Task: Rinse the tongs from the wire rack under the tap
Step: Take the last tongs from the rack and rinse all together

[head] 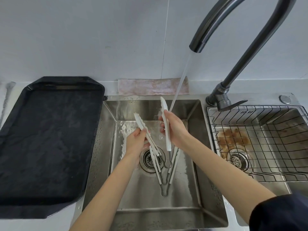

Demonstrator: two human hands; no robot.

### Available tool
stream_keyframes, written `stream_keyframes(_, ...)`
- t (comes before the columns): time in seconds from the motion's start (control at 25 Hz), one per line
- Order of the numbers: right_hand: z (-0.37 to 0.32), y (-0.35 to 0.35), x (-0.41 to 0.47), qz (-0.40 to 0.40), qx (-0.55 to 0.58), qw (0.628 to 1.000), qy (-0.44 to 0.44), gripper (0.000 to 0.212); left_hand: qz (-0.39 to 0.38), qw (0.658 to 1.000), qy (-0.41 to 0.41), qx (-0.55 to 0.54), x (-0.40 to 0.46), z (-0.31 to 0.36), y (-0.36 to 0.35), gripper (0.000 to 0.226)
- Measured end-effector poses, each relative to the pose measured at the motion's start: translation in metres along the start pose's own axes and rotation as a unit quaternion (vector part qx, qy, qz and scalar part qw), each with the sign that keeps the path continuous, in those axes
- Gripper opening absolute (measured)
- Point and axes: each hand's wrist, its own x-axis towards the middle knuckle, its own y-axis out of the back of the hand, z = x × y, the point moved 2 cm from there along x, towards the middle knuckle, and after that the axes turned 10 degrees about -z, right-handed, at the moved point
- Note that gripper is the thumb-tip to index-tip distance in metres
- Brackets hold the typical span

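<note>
White tongs (164, 107) with a grey wire hinge are held spread in a V over the left sink basin (191, 189). My left hand (135, 144) grips the left arm of the tongs, and my right hand (175, 129) grips the right arm. Water runs from the dark tap (198, 45) in a slanted stream and lands on my right hand beside the right tong arm. A second pair of white tongs (165, 180) lies on the basin floor below, hinge toward me. The wire rack (260, 140) sits in the right basin with nothing on it.
A black tray (48, 140) lies on the counter to the left of the sink. A pinkish cloth (150, 86) rests against the wall behind the basin. The drain strainer (149, 160) is under my left wrist. Brown stains mark the right basin near its drain (238, 160).
</note>
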Motion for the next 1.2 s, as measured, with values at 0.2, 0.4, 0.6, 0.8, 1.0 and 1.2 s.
stream_keyframes(0.2,-0.009,0.008,0.008,0.079,-0.036,0.996,-0.002,0.032,-0.04,0.997,-0.033,-0.059,0.002,0.008,-0.001,0.035)
stream_keyframes(0.4,0.006,0.028,0.002,0.148,-0.002,0.987,-0.06,0.046,-0.128,0.99,-0.061,0.002,0.0,0.022,-0.026,0.038)
stream_keyframes(0.6,0.021,0.038,-0.014,0.101,0.102,0.986,-0.088,0.046,-0.169,0.985,-0.044,0.012,-0.002,0.025,-0.048,0.021)
stream_keyframes(0.8,0.023,0.044,-0.019,0.118,0.134,0.979,-0.103,0.05,-0.182,0.983,-0.036,0.009,-0.001,0.023,-0.055,0.024)
stream_keyframes(1.0,0.017,0.05,-0.018,0.169,0.116,0.978,-0.042,0.037,-0.165,0.986,-0.022,0.001,0.004,0.019,-0.053,0.028)
stream_keyframes(1.2,-0.016,0.048,-0.03,0.191,-0.061,0.972,0.119,0.03,-0.15,0.983,0.062,-0.09,0.018,0.021,-0.046,0.035)
